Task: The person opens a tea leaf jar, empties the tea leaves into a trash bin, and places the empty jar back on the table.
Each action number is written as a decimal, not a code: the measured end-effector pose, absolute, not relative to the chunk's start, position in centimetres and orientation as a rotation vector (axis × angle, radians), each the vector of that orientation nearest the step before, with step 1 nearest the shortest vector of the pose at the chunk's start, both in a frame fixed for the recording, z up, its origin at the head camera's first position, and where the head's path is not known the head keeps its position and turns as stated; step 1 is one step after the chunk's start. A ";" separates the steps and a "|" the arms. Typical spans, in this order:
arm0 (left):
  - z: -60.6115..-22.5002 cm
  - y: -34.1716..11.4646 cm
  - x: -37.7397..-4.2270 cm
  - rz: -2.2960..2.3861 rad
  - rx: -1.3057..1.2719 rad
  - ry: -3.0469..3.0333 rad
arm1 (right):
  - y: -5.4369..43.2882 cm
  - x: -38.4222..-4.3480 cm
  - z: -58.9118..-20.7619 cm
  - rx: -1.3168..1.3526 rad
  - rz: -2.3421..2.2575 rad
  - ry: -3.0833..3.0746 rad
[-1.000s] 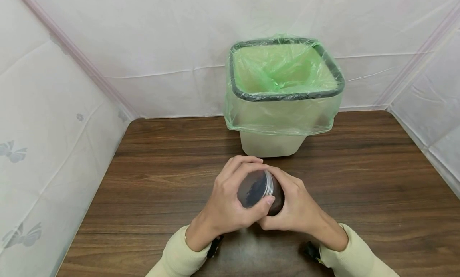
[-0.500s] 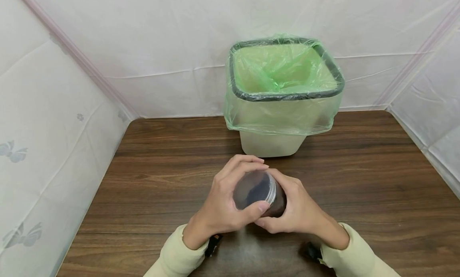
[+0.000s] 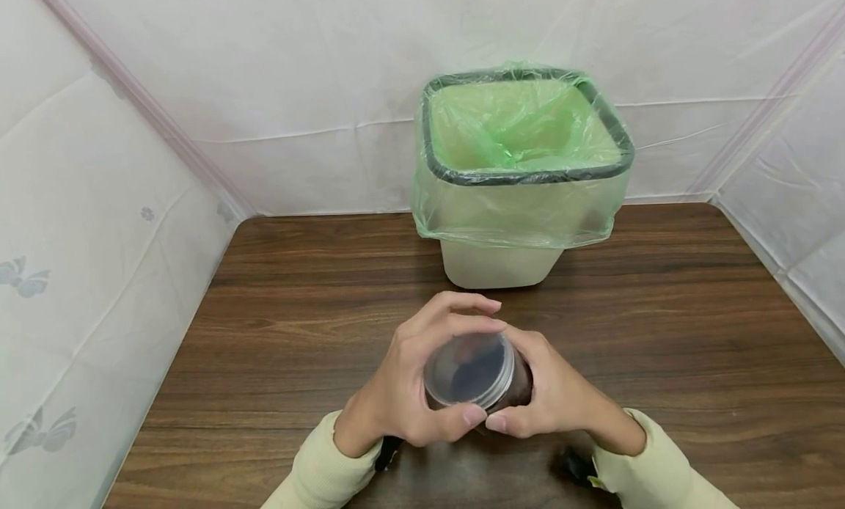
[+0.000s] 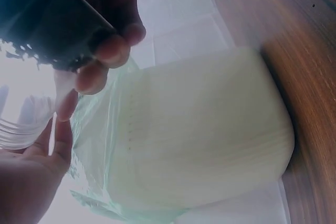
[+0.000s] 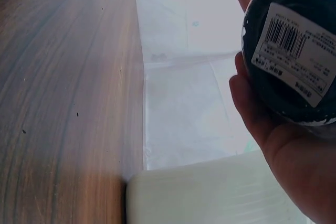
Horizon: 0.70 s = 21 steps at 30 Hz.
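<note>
White sheeting [image 3: 297,91] backs the bin [image 3: 502,263]; in front of it, your left hand [image 3: 416,377] and right hand [image 3: 554,384] clasp a jar [image 3: 478,370] — its clear end [image 3: 462,377] now turned further toward you, easier to see.

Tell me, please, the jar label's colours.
The label is white with black print, clearest in the right wrist view.

Brown wood-grain table [image 3: 297,296], 1 pale bin [image 3: 502,263] upright near its far edge
</note>
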<state>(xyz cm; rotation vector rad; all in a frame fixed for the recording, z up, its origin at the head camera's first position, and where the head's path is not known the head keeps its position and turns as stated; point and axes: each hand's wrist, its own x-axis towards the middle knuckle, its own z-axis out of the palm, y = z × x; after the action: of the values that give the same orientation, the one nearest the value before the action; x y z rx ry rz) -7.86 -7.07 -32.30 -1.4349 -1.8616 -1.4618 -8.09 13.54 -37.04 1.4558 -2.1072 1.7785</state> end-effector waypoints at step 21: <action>-32.4 -6.5 -8.0 -1.326 -1.452 -1.749 | 13.3 -8.1 -36.7 1.629 1.866 -2.041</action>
<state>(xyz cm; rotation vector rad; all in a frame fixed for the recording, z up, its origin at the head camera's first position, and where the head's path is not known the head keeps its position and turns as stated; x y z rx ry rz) -7.96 -6.52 -32.40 -1.4517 -1.7489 -1.3260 -8.07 13.32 -36.69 1.6290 -2.0410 1.8664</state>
